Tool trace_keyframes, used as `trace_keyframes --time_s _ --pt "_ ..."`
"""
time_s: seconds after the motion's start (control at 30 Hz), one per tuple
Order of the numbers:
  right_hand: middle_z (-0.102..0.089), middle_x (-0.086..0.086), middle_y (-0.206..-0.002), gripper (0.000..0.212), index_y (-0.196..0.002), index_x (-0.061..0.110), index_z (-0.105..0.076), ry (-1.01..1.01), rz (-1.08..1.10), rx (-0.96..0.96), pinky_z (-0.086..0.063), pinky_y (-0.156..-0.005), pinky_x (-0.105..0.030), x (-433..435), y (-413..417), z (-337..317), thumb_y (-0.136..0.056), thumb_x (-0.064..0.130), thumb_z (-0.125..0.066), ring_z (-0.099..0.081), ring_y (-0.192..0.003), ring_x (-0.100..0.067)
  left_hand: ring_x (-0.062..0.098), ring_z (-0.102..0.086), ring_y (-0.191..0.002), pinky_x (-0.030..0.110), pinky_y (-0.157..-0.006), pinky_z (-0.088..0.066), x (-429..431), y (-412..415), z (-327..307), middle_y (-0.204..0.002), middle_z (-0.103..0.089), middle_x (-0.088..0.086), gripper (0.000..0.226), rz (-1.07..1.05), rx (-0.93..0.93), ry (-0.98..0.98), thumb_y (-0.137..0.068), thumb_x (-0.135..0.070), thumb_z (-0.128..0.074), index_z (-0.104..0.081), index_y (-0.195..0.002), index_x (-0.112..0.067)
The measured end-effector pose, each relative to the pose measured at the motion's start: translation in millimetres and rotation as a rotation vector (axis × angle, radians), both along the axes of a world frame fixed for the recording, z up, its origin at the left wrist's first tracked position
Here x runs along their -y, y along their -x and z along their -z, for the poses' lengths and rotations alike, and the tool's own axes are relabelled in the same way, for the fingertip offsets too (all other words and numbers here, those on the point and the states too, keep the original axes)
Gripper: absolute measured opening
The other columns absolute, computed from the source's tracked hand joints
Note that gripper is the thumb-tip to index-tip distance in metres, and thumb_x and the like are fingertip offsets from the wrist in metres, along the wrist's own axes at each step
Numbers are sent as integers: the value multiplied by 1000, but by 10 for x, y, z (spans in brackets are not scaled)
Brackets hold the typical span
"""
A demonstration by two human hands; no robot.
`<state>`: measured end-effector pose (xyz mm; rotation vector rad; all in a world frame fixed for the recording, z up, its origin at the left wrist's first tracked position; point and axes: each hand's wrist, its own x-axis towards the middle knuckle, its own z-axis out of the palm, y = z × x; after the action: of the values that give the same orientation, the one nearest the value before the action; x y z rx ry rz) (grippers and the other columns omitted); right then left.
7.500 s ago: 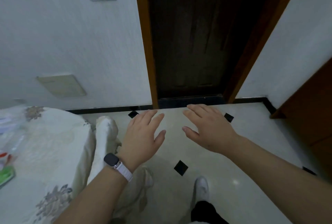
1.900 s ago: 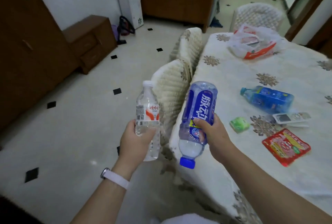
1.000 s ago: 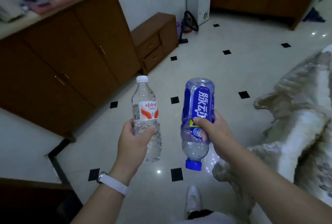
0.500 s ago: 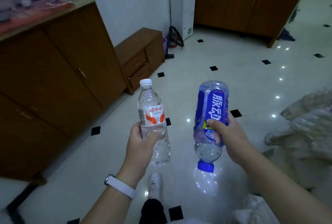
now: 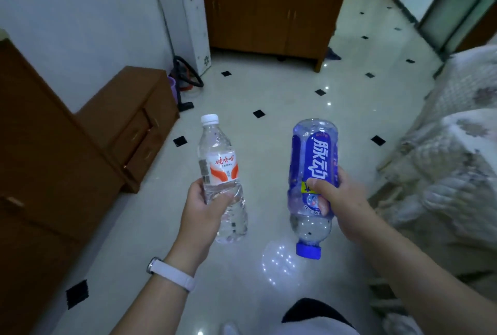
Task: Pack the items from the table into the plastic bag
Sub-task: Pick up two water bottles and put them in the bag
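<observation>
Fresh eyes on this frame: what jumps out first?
Two bottles held up at centre frame over the tiled floor. The left hand grips a clear water bottle upright, white cap up. The right hand grips a blue drink bottle upside down, its blue cap pointing at the floor. No plastic bag is in view.

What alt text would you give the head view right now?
The left hand grips a clear water bottle upright; the right hand grips a blue drink bottle cap down, both over a pale tiled floor. Brown cabinets stand at left.
</observation>
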<state>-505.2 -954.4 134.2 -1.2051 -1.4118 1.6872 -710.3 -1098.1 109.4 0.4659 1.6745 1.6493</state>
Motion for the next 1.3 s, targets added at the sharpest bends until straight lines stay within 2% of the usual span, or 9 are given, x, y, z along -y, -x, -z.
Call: trace_keyframes --time_s 0.07,0.2,0.3,0.37,0.53,0.73,0.87,0.97,1.3 --pt "-71 2 -69 35 -106 14 -59 9 33 -2 -50 -50 -21 -113 23 -14 -77 9 -78 -67 -58 -11 19 -72 -91 36 -76 -55 -280 86 8 -102 -74 -1 63 56 8 -1 -56 -39 -78 -59 -114 -22" --pt "-75 -3 -87 46 -106 17 -61 32 139 -18 -53 -55 -22 -499 -11 54 -63 21 -76 -72 -71 -16 21 -72 -90 34 -75 -55 -946 128 80 -101 -74 3 43 152 -5 24 -74 -18 -82 -59 -111 -21" --pt "-75 -2 -87 39 -105 19 -61 53 204 -37 -55 -56 -24 -997 -17 161 -73 10 -81 -72 -71 -16 21 -72 -90 38 -79 -57 -1492 139 112 -99 -74 0 48 223 -42 43 -70 -20 -84 -58 -111 -21" --pt "-75 -4 -91 34 -107 21 -60 69 247 -61 -56 -61 -28 -1408 -25 240 -80 7 -75 -73 -75 -19 19 -72 -91 38 -80 -57 -1885 135 122 -98 -75 -3 49 263 -76 73 -69 -21 -83 -58 -110 -23" --pt "-74 -7 -97 35 -111 17 -58 99 333 -104 -55 -63 -32 -2489 -61 285 -81 10 -76 -73 -78 -21 20 -73 -90 39 -82 -56 -2989 130 42 -98 -76 -1 38 313 -149 124 -78 -9 -79 -60 -110 -19" --pt "-74 -2 -95 36 -105 26 -57 44 397 -104 -59 -73 -38 -3490 -470 50 -80 9 -76 -73 -84 -22 23 -73 -87 37 -74 -55 -4337 -104 -146 -96 -75 3 36 381 -178 73 -80 -7 -77 -61 -111 -13" --pt "-73 -4 -96 36 -109 21 -57 22 525 -88 -56 -64 -29 -3930 -736 -54 -81 9 -76 -72 -78 -17 21 -72 -83 31 -67 -53 -5032 -345 -183 -95 -75 5 31 469 -161 30 -81 -1 -74 -61 -107 -13" --pt "-74 -4 -96 39 -113 21 -56 42 601 -71 -55 -62 -28 -4181 -901 -37 -80 12 -77 -73 -78 -19 14 -72 -81 25 -65 -53 -5491 -515 -153 -93 -76 -1 32 571 -126 22 -81 -1 -74 -61 -106 -17" --pt "-74 6 -82 31 -102 27 -58 41 901 110 -51 -54 -18 -5364 -1079 152 -81 15 -77 -71 -67 -9 17 -73 -85 34 -72 -56 -7387 -813 127 -95 -75 -2 34 888 -56 58 -80 -10 -77 -61 -108 -21"
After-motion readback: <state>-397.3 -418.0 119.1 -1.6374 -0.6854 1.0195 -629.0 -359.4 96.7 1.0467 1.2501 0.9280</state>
